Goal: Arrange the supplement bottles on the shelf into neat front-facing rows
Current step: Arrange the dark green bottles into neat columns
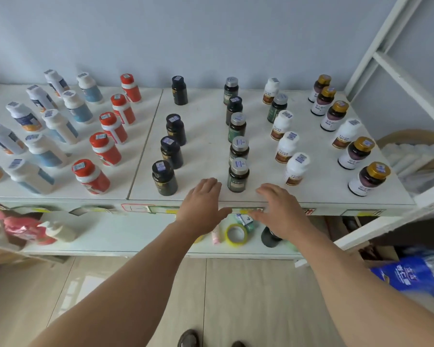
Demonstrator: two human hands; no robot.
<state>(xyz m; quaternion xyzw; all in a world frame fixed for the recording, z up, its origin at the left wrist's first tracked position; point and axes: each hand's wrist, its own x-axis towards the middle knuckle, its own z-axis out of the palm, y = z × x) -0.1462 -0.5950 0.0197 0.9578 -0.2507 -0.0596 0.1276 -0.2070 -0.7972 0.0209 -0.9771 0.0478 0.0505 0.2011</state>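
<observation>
Supplement bottles stand upright in rows running front to back on the white shelf (206,151). From left: white bottles with blue labels (45,150), red-capped orange bottles (105,149), black bottles (164,177), dark bottles with silver caps (238,175), white bottles with brown labels (296,169), and gold-capped bottles (367,179). My left hand (202,205) and my right hand (278,211) hover over the shelf's front edge, fingers spread and holding nothing, one on each side of the front silver-capped bottle without touching it.
A lower shelf (135,236) holds a roll of yellow tape (236,234), a dark jar (269,237), a white bottle (59,231) and pink packets (23,230). A white frame (396,68) rises at the right, with a basket (416,151) and a blue bag (411,274) beside it.
</observation>
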